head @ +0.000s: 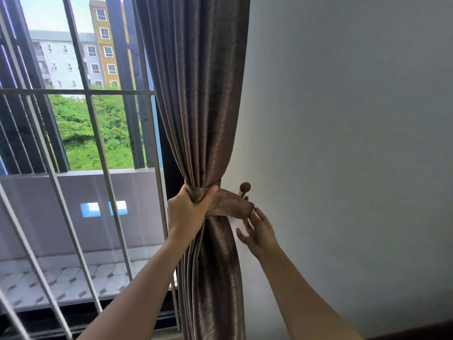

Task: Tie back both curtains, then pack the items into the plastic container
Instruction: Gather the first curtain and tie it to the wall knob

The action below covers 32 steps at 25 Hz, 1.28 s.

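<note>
A brown curtain (196, 94) hangs at the right side of the window, gathered into a narrow bunch at waist height. A matching fabric tieback (230, 204) wraps around the bunch and runs right toward a round brown wall hook (245, 188). My left hand (188, 209) grips the gathered curtain and the tieback around it. My right hand (257, 231) is at the tieback's free end, just below the hook, with its fingertips pinching the end of the band. The plastic container and the items are not in view.
A plain white wall (343, 143) fills the right half. White window bars (98, 143) cross the glass on the left, with a balcony and buildings beyond. A dark edge of furniture (416, 332) shows at the bottom right corner.
</note>
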### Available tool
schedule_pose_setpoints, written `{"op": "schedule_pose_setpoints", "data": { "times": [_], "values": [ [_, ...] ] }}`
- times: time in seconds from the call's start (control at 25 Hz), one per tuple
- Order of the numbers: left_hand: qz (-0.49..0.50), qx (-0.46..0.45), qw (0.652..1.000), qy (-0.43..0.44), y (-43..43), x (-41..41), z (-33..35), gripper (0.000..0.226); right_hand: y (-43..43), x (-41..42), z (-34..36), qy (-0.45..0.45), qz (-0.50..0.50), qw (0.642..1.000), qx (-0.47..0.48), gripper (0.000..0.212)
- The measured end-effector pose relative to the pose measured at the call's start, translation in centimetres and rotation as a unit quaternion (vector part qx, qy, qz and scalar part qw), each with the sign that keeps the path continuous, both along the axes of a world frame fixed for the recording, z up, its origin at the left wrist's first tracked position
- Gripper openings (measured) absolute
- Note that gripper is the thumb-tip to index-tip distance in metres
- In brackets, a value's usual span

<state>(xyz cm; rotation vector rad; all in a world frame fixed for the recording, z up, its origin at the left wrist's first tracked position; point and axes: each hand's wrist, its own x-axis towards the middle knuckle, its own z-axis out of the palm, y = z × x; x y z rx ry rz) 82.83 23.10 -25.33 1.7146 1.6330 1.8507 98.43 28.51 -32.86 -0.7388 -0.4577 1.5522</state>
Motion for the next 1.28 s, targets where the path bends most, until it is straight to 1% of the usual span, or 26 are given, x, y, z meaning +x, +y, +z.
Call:
{"op": "schedule_pose_setpoints", "data": {
  "times": [0.08,0.12,0.2,0.28,0.4,0.52,0.76,0.92,0.96,1.04,1.08,1.12,1.16,1.2,1.24,1.28],
  "values": [
    [0.002,0.005,1.0,0.002,0.2,0.0,0.0,0.038,0.4,0.5,0.3,-0.106,-0.038,0.991,0.077,0.03],
    [0.003,0.007,1.0,0.004,0.2,-0.1,0.0,0.038,0.7,0.7,0.3,-0.181,-0.051,0.975,0.121,0.031],
    [0.003,0.009,1.0,0.005,0.3,-0.1,0.0,0.039,1.3,1.0,0.4,-0.331,-0.066,0.92,0.199,0.032],
    [0.002,0.009,1.0,0.006,0.4,-0.2,0.0,0.039,1.7,1.3,0.5,-0.422,-0.074,0.873,0.234,0.034],
    [0.006,0.015,1.0,0.009,0.6,-0.3,-0.2,0.039,1.7,1.0,0.7,-0.478,-0.093,0.84,0.241,0.037],
    [0.007,0.019,1.0,0.01,0.8,-0.3,-0.4,0.04,1.5,0.4,0.2,-0.484,-0.125,0.834,0.232,0.039],
    [0.01,0.016,1.0,0.007,0.9,-0.3,-0.5,0.043,1.8,0.2,0.3,-0.539,-0.12,0.81,0.197,0.037],
    [0.006,0.018,1.0,-0.001,0.9,-0.2,-0.5,0.039,2.3,-0.3,-0.2,-0.539,-0.064,0.828,0.143,0.032],
    [0.006,0.017,1.0,-0.004,0.8,-0.1,-0.6,0.039,2.5,-0.3,-0.5,-0.557,-0.026,0.821,0.121,0.029],
    [0.009,0.02,1.0,-0.004,0.7,0.1,-0.7,0.042,1.9,-0.4,-1.9,-0.63,0.069,0.769,0.086,0.027],
    [0.006,0.023,1.0,-0.005,0.5,0.2,-0.7,0.044,1.2,-0.4,-3.1,-0.652,0.088,0.749,0.077,0.029],
    [-0.004,0.026,1.0,-0.008,0.4,0.2,-0.9,0.045,0.2,-0.7,-4.3,-0.648,0.077,0.754,0.078,0.03],
    [-0.024,0.024,0.999,-0.012,0.1,0.1,-1.2,0.047,-1.1,-1.2,-5.3,-0.608,0.034,0.789,0.076,0.031],
    [-0.055,0.011,0.998,-0.008,-0.3,-0.1,-1.8,0.05,-2.6,-1.6,-5.9,-0.55,-0.034,0.831,0.077,0.031],
    [-0.089,-0.017,0.996,0.006,-0.7,-0.4,-2.9,0.056,-3.8,-1.9,-6.1,-0.489,-0.117,0.86,0.085,0.029],
    [-0.12,-0.059,0.991,0.03,-1.3,-0.9,-4.3,0.064,-4.8,-2.2,-5.8,-0.444,-0.163,0.874,0.11,0.027]
  ]
}}
